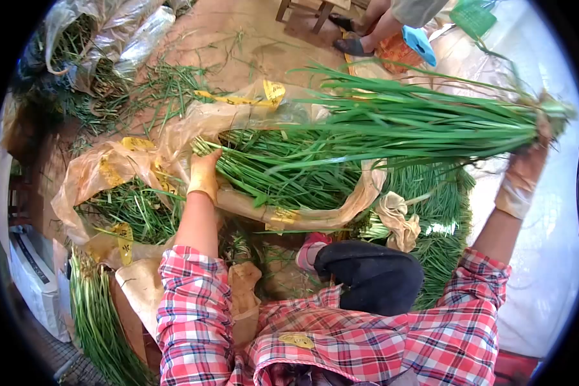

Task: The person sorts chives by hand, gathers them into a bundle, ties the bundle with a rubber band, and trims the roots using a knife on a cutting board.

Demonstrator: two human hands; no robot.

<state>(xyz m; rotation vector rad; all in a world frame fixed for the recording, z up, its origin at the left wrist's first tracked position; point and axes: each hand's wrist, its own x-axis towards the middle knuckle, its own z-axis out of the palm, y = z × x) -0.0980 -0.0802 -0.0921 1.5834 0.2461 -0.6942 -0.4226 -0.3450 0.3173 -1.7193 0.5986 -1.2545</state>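
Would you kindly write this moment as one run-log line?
right hand: holding chive-like bunch by its root end | left hand: at pale stalk ends | open plastic bag: filled with loose greens

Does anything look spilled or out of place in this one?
Yes, mildly: loose green leaves lie strewn across the floor beyond the open plastic bags, outside any bundle. A crumpled beige item, perhaps a glove, lies among the stacked greens. The bundle in the right hand shows no obvious damage.

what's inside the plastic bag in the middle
Long green stalks lie inside the bag. Its bottom is hidden beneath them, and the raised bundle covers its far right part.
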